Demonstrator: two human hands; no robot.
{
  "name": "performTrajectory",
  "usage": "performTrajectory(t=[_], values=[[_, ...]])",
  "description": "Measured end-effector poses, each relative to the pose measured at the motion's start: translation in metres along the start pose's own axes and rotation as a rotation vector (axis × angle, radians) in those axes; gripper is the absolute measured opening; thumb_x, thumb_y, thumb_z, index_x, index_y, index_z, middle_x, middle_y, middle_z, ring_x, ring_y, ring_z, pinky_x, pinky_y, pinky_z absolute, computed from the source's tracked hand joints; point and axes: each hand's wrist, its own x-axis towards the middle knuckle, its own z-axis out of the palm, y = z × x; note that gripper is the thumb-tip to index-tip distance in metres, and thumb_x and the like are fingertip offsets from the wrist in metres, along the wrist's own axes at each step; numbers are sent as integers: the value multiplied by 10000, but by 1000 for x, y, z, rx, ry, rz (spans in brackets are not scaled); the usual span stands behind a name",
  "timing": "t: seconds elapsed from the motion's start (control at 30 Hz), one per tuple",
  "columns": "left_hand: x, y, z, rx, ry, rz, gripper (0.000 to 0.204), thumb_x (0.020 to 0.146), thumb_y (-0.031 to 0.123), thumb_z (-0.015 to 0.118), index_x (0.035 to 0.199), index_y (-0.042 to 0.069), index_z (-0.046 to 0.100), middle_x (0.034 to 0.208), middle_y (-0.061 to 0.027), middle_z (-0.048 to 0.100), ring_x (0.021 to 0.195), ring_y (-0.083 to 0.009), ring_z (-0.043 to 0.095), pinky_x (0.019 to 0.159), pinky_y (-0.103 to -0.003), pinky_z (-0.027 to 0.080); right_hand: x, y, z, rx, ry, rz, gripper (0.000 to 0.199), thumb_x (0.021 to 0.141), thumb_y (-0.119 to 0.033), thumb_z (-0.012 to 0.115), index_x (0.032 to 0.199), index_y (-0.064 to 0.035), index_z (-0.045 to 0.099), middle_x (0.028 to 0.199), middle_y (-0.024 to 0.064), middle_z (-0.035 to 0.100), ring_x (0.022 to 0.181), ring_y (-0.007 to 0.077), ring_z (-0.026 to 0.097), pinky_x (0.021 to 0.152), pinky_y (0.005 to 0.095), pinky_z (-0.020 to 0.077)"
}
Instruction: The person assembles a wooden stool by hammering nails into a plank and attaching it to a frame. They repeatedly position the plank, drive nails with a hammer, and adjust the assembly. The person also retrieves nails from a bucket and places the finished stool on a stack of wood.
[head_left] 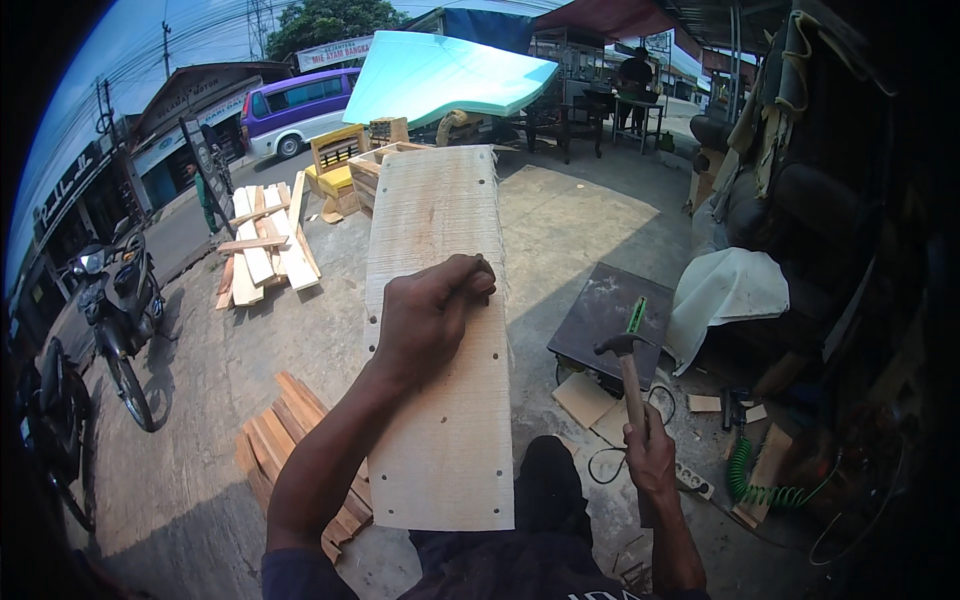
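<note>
A pale wooden board stretches away from me across the middle, above my dark-clothed legs. Several dark nail heads dot its two long sides. Over the board, my left hand is closed, its fingertips pinched together at the right edge. Whatever may be between those fingers is too small to make out. To the right of the board, my right hand is wrapped round the wooden handle of a claw hammer. The hammer's head points up, apart from the board, in front of a low dark table.
A green cutter lies on the low dark table, beside white cloth. A green coiled hose and power strip are at right. Wood strips, stacked planks and a motorcycle are at left.
</note>
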Motion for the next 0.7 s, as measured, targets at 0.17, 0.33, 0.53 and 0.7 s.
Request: performTrajectory(t=[0.17,0.33,0.53,0.7], values=[[-3,-12,-4,4,51,42,87,967,91,673,1013,26,709,834,-143,744,742,-243,743,680,-359,554,34,-132,-58,202,55,-565,610,972,-23,614,1542,-40,400,1109,256,709,907,317,754,751,407,578],[0,-8,-6,23,19,57,107,981,47,623,1011,0,714,840,-122,744,778,-216,739,747,-339,565,53,-208,-99,-107,87,-883,659,937,-6,672,1540,-41,410,1209,262,693,976,323,755,802,404,595],[-3,-12,-6,34,11,111,109,939,28,658,1019,24,732,866,-117,754,794,-245,748,741,-362,577,57,-229,-106,-442,-73,-821,620,939,-28,685,1514,-84,462,945,213,721,778,286,750,681,401,587],[0,-21,-4,36,63,158,124,903,32,681,1014,54,731,904,-107,764,817,-286,751,726,-389,578,62,-228,-96,-90,60,-796,606,945,-53,682,1507,-117,465,911,225,712,794,366,744,684,456,574]])
